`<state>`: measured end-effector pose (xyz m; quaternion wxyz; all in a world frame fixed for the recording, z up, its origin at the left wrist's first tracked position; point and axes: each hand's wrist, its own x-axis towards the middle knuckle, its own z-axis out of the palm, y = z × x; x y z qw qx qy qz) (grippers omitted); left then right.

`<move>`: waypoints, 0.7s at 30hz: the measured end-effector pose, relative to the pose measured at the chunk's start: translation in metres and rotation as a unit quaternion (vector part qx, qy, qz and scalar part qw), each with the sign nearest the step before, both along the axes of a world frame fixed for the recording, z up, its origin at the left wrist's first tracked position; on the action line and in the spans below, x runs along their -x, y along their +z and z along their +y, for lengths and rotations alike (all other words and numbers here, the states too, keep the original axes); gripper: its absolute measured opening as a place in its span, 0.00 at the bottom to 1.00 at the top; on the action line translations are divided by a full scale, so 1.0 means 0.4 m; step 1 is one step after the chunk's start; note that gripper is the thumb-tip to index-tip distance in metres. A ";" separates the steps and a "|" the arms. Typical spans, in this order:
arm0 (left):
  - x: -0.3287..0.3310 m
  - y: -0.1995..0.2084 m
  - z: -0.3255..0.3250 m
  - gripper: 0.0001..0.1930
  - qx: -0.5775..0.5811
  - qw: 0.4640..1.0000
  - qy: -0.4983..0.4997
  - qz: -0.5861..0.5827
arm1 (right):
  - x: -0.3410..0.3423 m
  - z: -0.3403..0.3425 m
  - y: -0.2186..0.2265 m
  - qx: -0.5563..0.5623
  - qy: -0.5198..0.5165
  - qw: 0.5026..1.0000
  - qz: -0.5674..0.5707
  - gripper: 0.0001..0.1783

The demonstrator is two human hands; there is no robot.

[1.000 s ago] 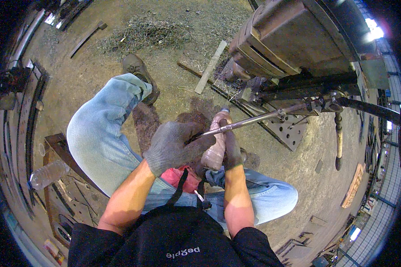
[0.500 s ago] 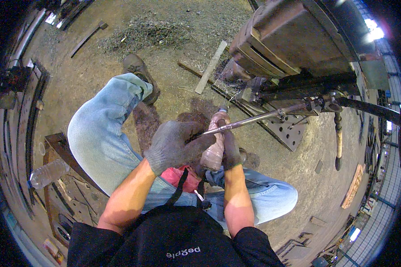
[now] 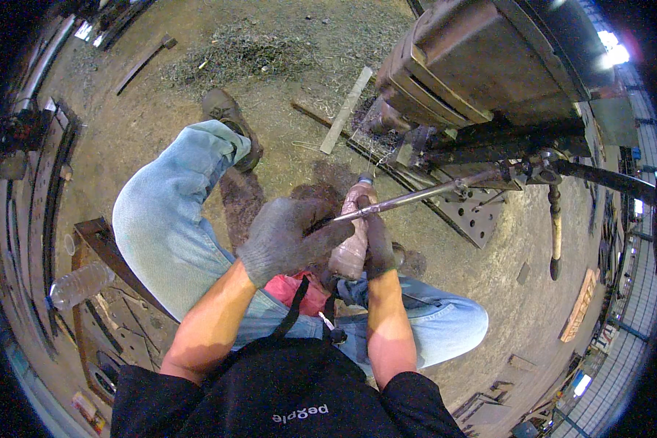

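Both my hands wear dark grey work gloves and meet in front of my lap. My left hand (image 3: 288, 237) is closed at the near end of a long metal rod (image 3: 416, 195), which slants up to the right toward the machine. Upright-tilted beneath the rod is a crumpled, dirty brownish plastic bottle (image 3: 349, 255) with a bluish cap. My right hand (image 3: 378, 248) wraps the bottle's right side, its fingertips close to the rod. Part of the bottle is hidden by the rod and the gloves.
A big rusty machine body (image 3: 482, 66) rises at upper right, with a hammer-like handle (image 3: 555, 233) hanging beside it. Below lies a perforated steel plate (image 3: 478, 223). A clear plastic bottle (image 3: 84, 285) lies at left. Metal shavings (image 3: 248, 55) and a hammer (image 3: 144, 66) are on the floor.
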<state>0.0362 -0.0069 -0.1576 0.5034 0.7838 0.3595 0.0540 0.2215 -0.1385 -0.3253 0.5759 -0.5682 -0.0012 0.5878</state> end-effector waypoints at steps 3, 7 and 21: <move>-0.006 0.009 -0.006 0.26 0.023 0.999 0.025 -0.026 | 0.000 -0.004 0.000 -0.017 0.006 1.000 0.010 0.21; -0.006 0.017 -0.003 0.25 0.024 0.999 0.013 -0.025 | 0.000 -0.002 -0.002 -0.054 -0.023 0.993 0.103 0.21; -0.006 0.012 -0.002 0.23 0.019 0.999 0.016 -0.026 | 0.001 0.000 -0.011 -0.047 0.023 0.996 -0.069 0.25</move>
